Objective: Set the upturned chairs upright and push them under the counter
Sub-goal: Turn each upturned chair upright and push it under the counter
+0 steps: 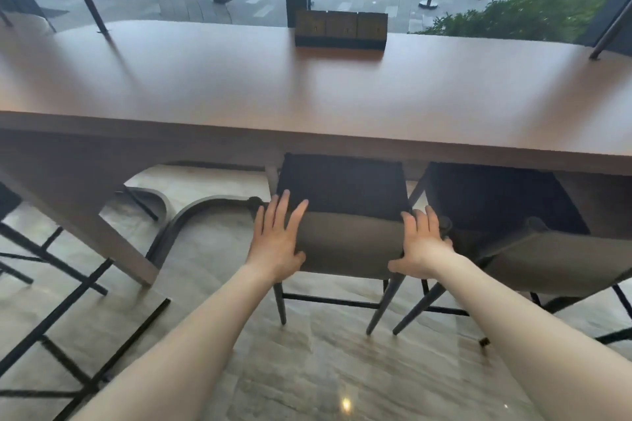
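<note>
A chair with a grey-brown backrest and a dark seat stands upright in front of me, its seat partly under the brown counter. My left hand presses flat on the left end of the backrest, fingers straight. At the right end of the backrest my right hand rests with its fingers over the top edge and the thumb spread. A second upright chair of the same kind stands just to the right, also partly under the counter.
Black metal chair legs lie or stand at the lower left on the glossy floor. A dark box sits at the counter's far edge against the window. A slanted counter leg stands left of the chair.
</note>
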`<state>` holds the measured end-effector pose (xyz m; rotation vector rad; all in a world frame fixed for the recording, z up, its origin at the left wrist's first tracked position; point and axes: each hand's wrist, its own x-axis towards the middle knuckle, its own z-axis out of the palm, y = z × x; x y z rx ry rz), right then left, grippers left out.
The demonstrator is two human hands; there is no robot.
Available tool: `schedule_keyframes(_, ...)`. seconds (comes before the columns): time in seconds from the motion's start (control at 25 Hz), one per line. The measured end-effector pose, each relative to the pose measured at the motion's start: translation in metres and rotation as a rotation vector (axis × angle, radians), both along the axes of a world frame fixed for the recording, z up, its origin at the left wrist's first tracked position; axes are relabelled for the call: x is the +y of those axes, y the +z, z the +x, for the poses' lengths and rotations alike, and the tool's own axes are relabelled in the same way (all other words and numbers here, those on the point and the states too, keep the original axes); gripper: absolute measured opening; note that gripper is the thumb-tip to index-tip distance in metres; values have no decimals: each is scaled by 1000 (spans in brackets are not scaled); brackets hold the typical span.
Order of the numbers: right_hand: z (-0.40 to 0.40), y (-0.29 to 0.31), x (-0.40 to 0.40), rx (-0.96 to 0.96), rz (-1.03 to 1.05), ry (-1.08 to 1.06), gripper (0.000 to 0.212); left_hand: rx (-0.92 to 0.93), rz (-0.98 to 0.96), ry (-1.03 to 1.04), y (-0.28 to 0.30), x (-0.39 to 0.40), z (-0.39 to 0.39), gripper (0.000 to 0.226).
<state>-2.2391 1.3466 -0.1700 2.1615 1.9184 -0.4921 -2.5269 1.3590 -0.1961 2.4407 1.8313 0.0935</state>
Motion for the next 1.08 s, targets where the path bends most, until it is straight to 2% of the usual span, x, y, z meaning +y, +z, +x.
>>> schedule_keyframes(0.04, 0, 4, 0, 3, -8, 3, 108, -76, 37, 50, -10, -29, -6, 101)
schedule_keyframes(0.12, -1, 10, -3, 4, -9, -8, 104, -164, -15, 138, -39, -98, -31, 104)
schedule_keyframes(0.2, -10, 14, -8, -89, 47, 16, 103, -110, -161, 263, -70, -172, -75, 103)
schedule_keyframes(0.32, -65, 22, -16, -187, 201, 217, 101, 42, -358, 580, -98, -279, -156, 97)
schedule_keyframes(0.44, -154, 28, -34, -36, 218, 430, 94, -102, -392, 974, -94, -360, -212, 92)
schedule_keyframes(0.56, -262, 29, -76, 53, 25, 697, 93, -183, -417, 1160, -76, -418, -250, 86)
schedule_keyframes(0.64, -333, 28, -118, 47, -100, 873, 91, -303, -336, 1290, -60, -450, -274, 81)
schedule_keyframes(0.72, -385, 26, -159, 61, -169, 982, 88, -391, -214, 1309, -47, -469, -292, 80)
schedule_keyframes(0.88, -478, 14, -268, -5, -325, 1181, 86, -621, -121, 1387, -31, -530, -325, 86)
schedule_keyframes(1.08, -579, 4, -415, -24, -369, 1365, 77, -828, 101, 1395, 0, -618, -381, 78)
